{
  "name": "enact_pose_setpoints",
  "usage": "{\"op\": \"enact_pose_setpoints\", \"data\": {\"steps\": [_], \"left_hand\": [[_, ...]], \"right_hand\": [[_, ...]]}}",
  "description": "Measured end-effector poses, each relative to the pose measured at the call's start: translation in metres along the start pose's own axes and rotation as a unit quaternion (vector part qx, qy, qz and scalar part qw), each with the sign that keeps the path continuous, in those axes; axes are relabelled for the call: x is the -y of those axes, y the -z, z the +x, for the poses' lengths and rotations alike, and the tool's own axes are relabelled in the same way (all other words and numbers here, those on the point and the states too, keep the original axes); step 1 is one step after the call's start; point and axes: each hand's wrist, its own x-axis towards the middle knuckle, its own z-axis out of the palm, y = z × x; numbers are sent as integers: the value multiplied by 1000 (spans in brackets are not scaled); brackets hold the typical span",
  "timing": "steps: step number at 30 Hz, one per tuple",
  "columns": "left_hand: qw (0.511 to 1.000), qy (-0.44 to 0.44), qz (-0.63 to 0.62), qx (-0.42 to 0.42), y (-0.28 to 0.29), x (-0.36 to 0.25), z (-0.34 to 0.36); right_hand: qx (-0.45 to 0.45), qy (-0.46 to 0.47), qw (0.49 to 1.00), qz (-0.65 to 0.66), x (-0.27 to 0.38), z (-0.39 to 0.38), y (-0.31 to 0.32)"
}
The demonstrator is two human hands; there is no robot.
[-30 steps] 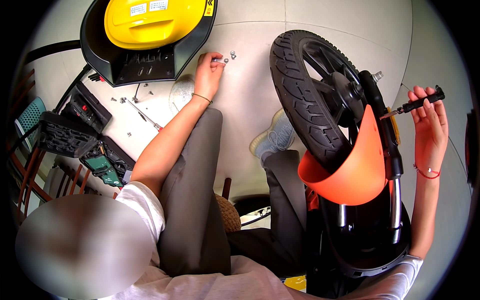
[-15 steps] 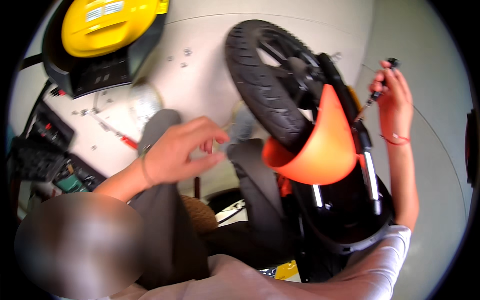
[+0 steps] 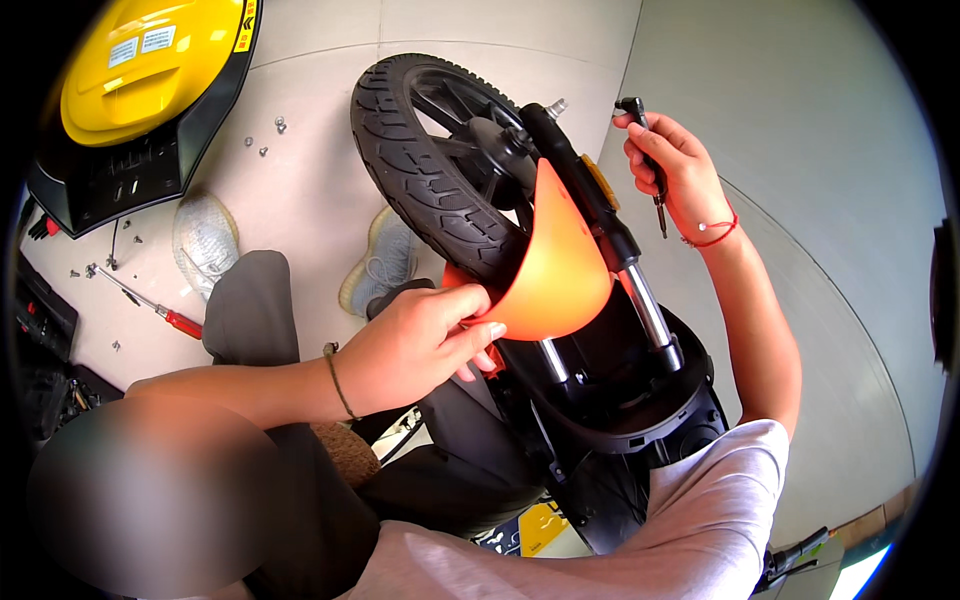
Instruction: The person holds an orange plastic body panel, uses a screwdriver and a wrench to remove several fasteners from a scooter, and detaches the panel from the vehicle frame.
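Observation:
My left hand (image 3: 425, 345) pinches the near left edge of an orange mudguard (image 3: 560, 275), thumb outside and fingers at its rim. The mudguard curves around the lower part of a black-tyred wheel (image 3: 425, 165), between the legs of a fork (image 3: 650, 305) with bright metal tubes. To the right of the fork, my right hand (image 3: 672, 160) is closed around a black screwdriver (image 3: 654, 170) with a bent top end. Its tip points down, apart from the fork and mudguard.
A yellow and black body panel (image 3: 160, 70) lies at the upper left. Several loose screws (image 3: 280, 124) and a red-handled screwdriver (image 3: 178, 320) are scattered on the floor. A dark tool case (image 3: 45, 310) is at the far left. The black vehicle body (image 3: 630, 430) extends toward me.
My left hand has gone from hovering empty to gripping the mudguard's edge. My right hand has drawn the screwdriver away from the fork. The whole view has shifted.

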Motion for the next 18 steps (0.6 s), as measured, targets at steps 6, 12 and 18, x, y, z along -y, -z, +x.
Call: {"op": "enact_pose_setpoints", "data": {"steps": [6,12,18], "left_hand": [[999,0,-33,-12,-4,0,0],[996,7,-36,78,11,17,-4],[982,-86,98,138,15,10,-35]], "right_hand": [[-38,13,998,-42,14,-15,7],[-37,8,998,-49,24,-27,7],[-36,11,997,-66,31,-39,-3]]}}
